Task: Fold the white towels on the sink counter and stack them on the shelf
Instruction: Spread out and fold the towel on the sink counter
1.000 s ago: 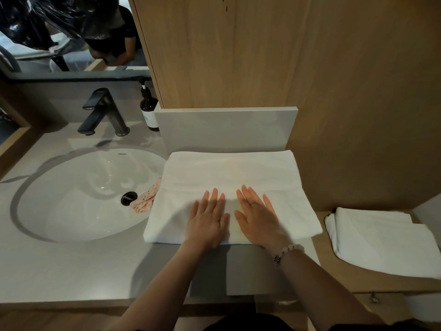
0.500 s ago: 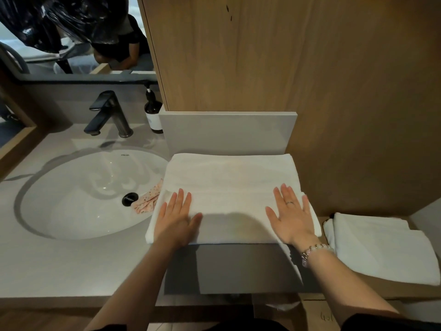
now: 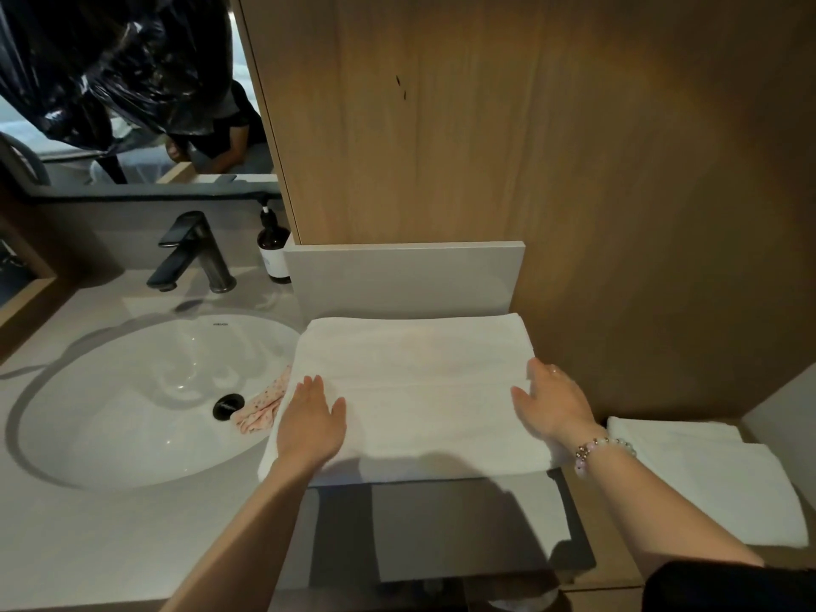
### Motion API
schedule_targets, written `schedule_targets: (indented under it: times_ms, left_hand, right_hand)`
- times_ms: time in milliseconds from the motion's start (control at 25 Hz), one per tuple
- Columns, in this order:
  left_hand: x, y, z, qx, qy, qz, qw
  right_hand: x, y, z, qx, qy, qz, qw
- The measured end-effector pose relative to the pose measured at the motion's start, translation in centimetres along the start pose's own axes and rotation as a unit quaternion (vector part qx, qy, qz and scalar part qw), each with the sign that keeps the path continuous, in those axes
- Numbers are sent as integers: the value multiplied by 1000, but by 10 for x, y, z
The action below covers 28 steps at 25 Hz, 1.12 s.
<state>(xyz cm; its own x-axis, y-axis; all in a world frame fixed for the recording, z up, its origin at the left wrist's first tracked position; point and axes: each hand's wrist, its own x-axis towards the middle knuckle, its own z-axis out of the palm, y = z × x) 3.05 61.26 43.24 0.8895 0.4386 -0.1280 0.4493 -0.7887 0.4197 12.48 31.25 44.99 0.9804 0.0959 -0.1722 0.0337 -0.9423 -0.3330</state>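
At the right end of the sink counter (image 3: 88, 545) the white towel (image 3: 415, 390) lies flat; your left hand (image 3: 311, 424) presses its front-left corner, your right hand (image 3: 554, 406) its right edge, both flat-palmed, gripping nothing. A second folded towel (image 3: 715, 483) lies on the shelf (image 3: 618, 565)

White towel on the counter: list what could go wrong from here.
1. The white towel lies with its left edge over the rim of the sink basin and over the pink cloth. The left hand only presses flat, so that edge may slide in or pick up damp.
2. The right hand sits at the towel's right edge, near the counter's end. A fold from there could drop a corner toward the shelf towel.
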Motion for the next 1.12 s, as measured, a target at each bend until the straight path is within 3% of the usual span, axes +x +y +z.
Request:
schedule_targets:
  times_ms: [120,280,440,800,1120]
  left_hand:
    - [32,5,-22,-70,58,-43,995]
    - [80,3,-47,-187,60,-137,971]
    - [116,-7,-45,-197,34,-195,960]
    - [149,3,-35,-151,37,-243,957]
    - [147,-3,-40,-237,30,-222,945]
  right_hand:
    - [19,-10,-21,-5,70,42,997]
    - [57,-19,-33,23,45,137,989]
    - [84,-27,-20,89,14,175,980]
    - [119,-28,-10,191,68,189,961]
    - [124,-28,-12,198,74,178,961]
